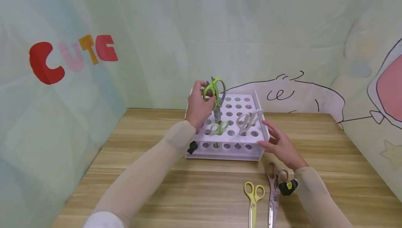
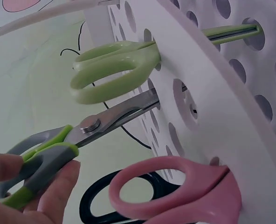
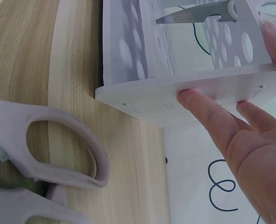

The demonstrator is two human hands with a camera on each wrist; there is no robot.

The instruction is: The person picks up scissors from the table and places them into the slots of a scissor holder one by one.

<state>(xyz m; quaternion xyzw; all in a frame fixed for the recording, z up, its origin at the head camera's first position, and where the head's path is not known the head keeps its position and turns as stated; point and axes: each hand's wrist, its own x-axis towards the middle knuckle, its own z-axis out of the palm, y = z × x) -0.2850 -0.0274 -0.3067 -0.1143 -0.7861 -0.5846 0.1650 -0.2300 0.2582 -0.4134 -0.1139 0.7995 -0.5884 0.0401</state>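
Note:
My left hand (image 1: 201, 105) grips the handles of green-and-grey scissors (image 2: 49, 151), upright over the white rack (image 1: 230, 116). Their blade tips reach one of the round holes in the rack's top plate. Pale green scissors (image 1: 219, 128) stand in a front hole close by. In the left wrist view, pink scissors (image 2: 184, 186) and black-handled scissors (image 2: 98, 196) also sit in the rack. White-handled scissors (image 1: 248, 122) lean in a hole at the right. At the rack's right side panel, my right hand (image 1: 281, 147) holds on, thumb at the front and fingers against the outer face.
Yellow scissors (image 1: 253, 200) and larger mauve scissors (image 1: 274, 196) lie on the wooden table (image 1: 201, 193) in front of the rack, the mauve pair near my right wrist. Behind the rack hangs a printed cloth backdrop (image 1: 176, 39).

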